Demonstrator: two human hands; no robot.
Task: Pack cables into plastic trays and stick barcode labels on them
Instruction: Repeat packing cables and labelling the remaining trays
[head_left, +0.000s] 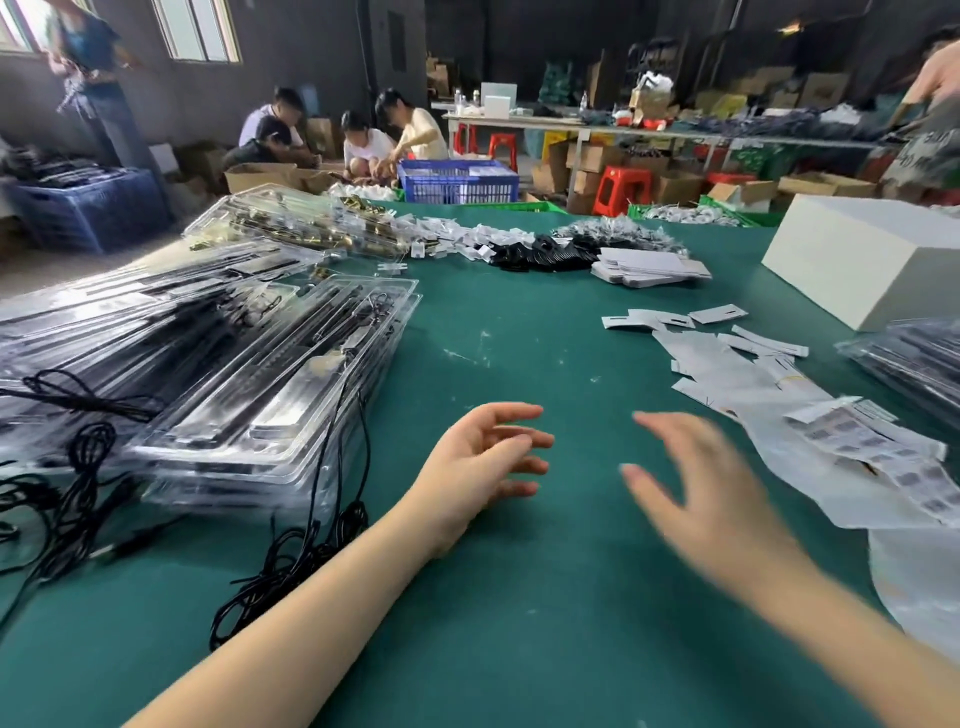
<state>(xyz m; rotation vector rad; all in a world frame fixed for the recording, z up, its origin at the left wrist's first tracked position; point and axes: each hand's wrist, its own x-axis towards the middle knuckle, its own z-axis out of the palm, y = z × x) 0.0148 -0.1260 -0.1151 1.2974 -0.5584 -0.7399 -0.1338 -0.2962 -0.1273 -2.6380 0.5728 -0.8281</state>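
Hands, left (480, 462) and blurred right (701, 499), spread wide, empty; could snag loose cables (291, 561), perhaps toppling trays (270, 395).

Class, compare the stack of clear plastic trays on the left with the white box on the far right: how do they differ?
The stack of clear plastic trays is see-through, flat and layered; the white box is opaque, solid-looking and taller. Black cables trail from the trays; none touch the box. Both rest on the green table.

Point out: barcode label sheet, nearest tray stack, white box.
barcode label sheet (878, 457): head view, on the printed labels.
nearest tray stack (270, 415): head view, top tray's clear lid.
white box (852, 260): head view, its near side face.
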